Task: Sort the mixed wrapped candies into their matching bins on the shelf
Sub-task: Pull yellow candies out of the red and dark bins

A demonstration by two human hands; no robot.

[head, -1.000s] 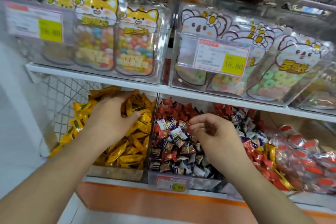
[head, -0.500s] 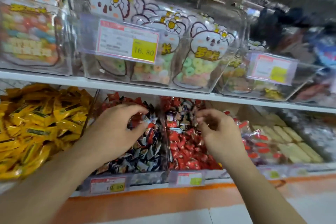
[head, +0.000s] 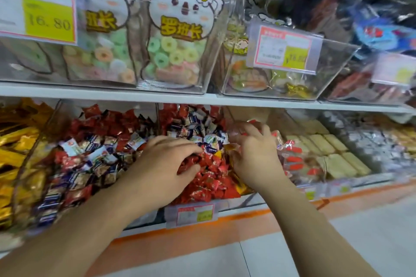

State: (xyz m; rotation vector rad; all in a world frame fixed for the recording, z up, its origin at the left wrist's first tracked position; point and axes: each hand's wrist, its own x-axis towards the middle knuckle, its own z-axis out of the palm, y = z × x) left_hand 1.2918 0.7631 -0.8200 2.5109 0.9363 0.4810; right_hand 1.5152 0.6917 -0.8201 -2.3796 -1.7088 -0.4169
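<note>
My left hand (head: 162, 164) reaches into the bin of red wrapped candies (head: 209, 184); its thumb and fingers curl round a few red ones at the top of the heap. Blue-and-white wrapped candies (head: 198, 130) lie mixed in at the back of that bin. My right hand (head: 254, 155) hovers at the bin's right edge with its back to the camera. Its bent, spread fingers touch clear-wrapped red candies (head: 292, 157) in the neighbouring bin, and its palm side is hidden. The bin to the left holds mixed red and blue-white candies (head: 90, 153).
Gold wrapped candies (head: 18, 153) fill the far-left bin. Pale yellow bars (head: 326, 153) and silver wrapped sweets (head: 371, 141) lie to the right. The white upper shelf (head: 202, 96) carries clear bins of bagged ring gummies (head: 175, 51) close above my hands. A price tag (head: 193, 213) hangs in front.
The view swung right along the shelf. My left hand left the gold candies, passed the mixed bin and reached the red bin. My right hand moved to that bin's right edge.
</note>
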